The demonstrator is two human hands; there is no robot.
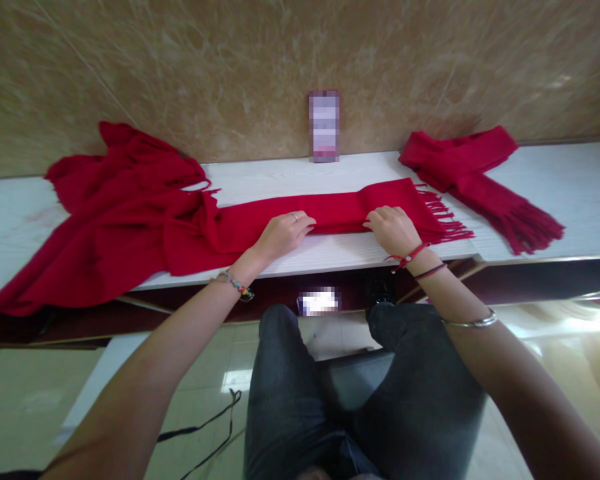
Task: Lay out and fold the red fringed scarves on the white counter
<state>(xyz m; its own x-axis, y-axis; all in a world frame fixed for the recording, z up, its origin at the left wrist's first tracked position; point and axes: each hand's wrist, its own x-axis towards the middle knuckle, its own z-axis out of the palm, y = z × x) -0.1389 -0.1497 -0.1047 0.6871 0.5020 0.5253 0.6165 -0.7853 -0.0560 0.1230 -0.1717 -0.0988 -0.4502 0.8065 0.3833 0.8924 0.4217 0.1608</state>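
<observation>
On white shelf (330,250) — left hand (283,233), right hand (393,229) flat on red scarf (340,207).

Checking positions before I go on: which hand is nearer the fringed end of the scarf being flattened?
Right. The right hand rests on the scarf just beside its fringe; the left hand presses farther along it.

A red scarf (340,208) is laid lengthwise along a white shelf (570,187), its fringed end pointing right. The left hand (283,233) is pressed flat on the scarf's near edge, and the right hand (393,229) is placed on the same edge just beside the fringe. A heap of red cloth (110,220) is spread over the shelf's left part. A second folded red scarf (473,170) is seen at the right, apart from the hands. A blurred card (324,127) is propped against the marbled wall.
</observation>
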